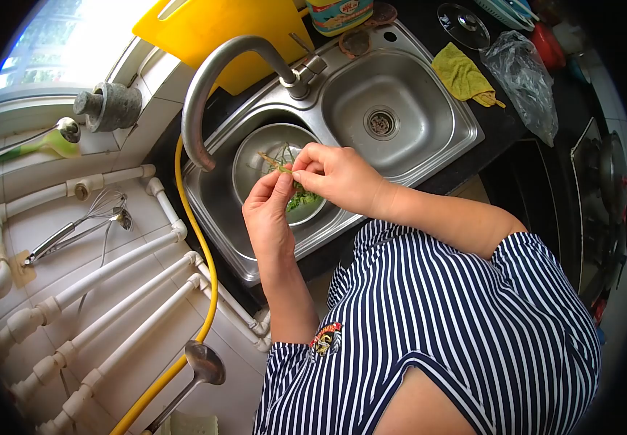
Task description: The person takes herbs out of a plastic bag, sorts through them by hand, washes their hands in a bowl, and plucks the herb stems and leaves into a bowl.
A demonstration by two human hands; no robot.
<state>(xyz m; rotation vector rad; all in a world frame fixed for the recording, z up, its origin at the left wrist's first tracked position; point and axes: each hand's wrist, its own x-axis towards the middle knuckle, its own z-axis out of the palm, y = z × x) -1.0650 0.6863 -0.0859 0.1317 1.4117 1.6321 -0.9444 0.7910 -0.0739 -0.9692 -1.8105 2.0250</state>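
Over a round metal bowl (247,161) in the left sink basin, my two hands meet fingertip to fingertip. Thin green herb stems (277,161) with a brownish end stick out from the pinch. My left hand (270,206) is closed on them from the left, thumb and index finger together. From the other side, my right hand (339,176) pinches at the same spot, its fingers curled. Chopped or loose green leaves (300,201) lie in the bowl, partly hidden by my hands. The exact grip point is covered by my fingers.
A curved faucet (208,94) arches over the left basin. The right basin (360,94) has a drain strainer (381,123). A yellow-green cloth (464,75) and a clear plastic bag (523,80) lie on the right counter. A yellow hose (208,304) runs along the left wall pipes.
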